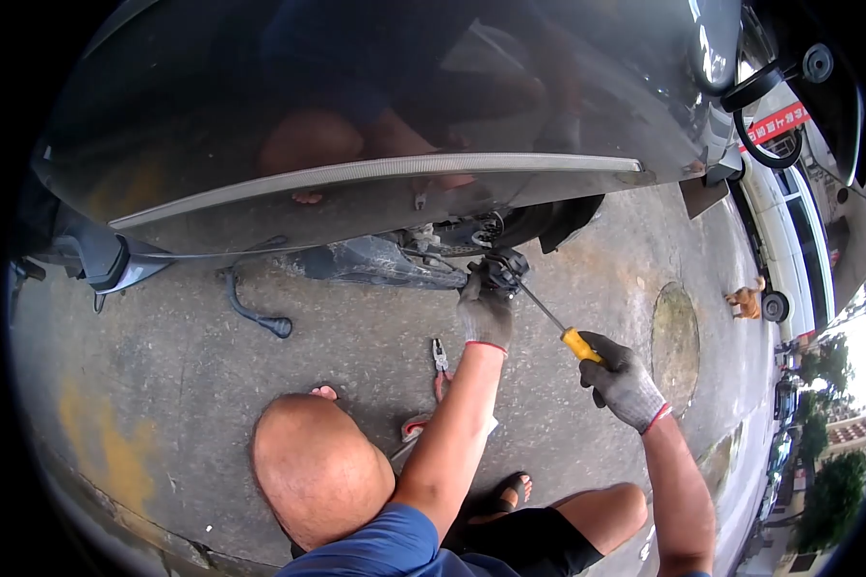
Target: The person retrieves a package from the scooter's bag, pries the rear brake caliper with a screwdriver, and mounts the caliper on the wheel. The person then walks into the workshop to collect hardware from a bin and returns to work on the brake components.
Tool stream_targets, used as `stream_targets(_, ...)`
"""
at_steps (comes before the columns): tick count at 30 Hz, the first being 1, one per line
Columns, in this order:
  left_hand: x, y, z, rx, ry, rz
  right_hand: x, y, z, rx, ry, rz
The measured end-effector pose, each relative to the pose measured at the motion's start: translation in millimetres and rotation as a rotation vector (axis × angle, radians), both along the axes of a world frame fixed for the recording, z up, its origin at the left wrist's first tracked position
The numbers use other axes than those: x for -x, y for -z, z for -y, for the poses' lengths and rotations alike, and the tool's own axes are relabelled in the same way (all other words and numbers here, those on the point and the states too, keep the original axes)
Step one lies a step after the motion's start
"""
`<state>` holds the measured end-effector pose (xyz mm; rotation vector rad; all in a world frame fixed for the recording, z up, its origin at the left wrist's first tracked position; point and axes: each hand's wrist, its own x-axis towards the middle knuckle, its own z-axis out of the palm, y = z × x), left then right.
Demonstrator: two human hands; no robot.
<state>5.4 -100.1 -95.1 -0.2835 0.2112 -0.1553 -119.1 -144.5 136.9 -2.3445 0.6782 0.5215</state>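
Note:
In the head view my right hand (624, 383), in a grey and white glove, is closed round the yellow handle of a screwdriver (579, 344). Its metal shaft runs up and left to a small black part (502, 271) beside the rear wheel (539, 219) of a dark scooter (356, 96). My left hand (485, 313), gloved too, has its fingers closed on that black part. The screwdriver's tip is hidden against the part. Pliers with red handles (440, 365) lie on the ground just left of my left forearm.
A kickstand (260, 315) sticks out below the scooter at the left. Under my left forearm lies a red and white object (412, 428). A round cover (675, 344) is set in the ground at right. Farther off are a brown dog (745, 300) and a white van (787, 240).

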Motion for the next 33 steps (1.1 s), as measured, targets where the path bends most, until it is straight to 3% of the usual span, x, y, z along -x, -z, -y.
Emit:
stream_targets(3,-1.3,-0.7,-1.8,-0.001,0.041,-0.062,2.6,2.8,-2.4,0.032,0.001,-0.011)
stream_targets(8,-1.6,7.2,-4.2,0.296,0.056,-0.136,11.5,22.6,11.4,0.100,-0.069,0.062)
stream_targets(10,-8.9,24.9,3.5,0.235,0.080,-0.170,13.6,25.3,10.7,0.183,-0.126,0.048)
stream_targets(12,-13.2,29.6,3.3,0.216,0.126,0.146,16.7,28.1,8.6,0.205,-0.160,0.074)
stream_targets(14,-21.9,37.3,7.2,0.197,0.152,0.112,20.8,36.6,11.7,0.237,-0.178,0.118)
stream_targets(16,-31.1,58.1,19.2,0.474,0.080,0.449,22.5,37.8,12.5,0.236,-0.174,0.107)
stream_targets(19,-37.0,69.9,23.0,0.559,0.112,0.518,25.2,41.8,16.0,0.159,-0.155,0.130)
stream_targets(21,-34.4,65.4,20.6,0.524,0.134,0.464,21.5,24.1,3.8,-0.134,0.140,0.037)
stream_targets(23,-33.5,60.8,17.3,0.493,0.157,0.408,19.6,15.7,0.5,-0.192,0.165,0.040)
stream_targets(25,-34.4,55.1,14.4,0.374,0.117,0.562,18.1,14.6,3.4,-0.245,0.193,0.043)
stream_targets(26,-32.0,41.8,9.6,0.376,0.116,0.561,16.9,17.9,7.0,-0.190,0.129,0.056)
stream_targets(28,-26.8,9.7,-1.8,0.130,0.272,-0.008,12.9,16.2,7.6,-0.132,0.064,0.068)
stream_targets(33,-32.1,25.0,3.3,0.207,0.277,0.092,-7.5,-2.5,0.6,0.312,-0.260,0.165)
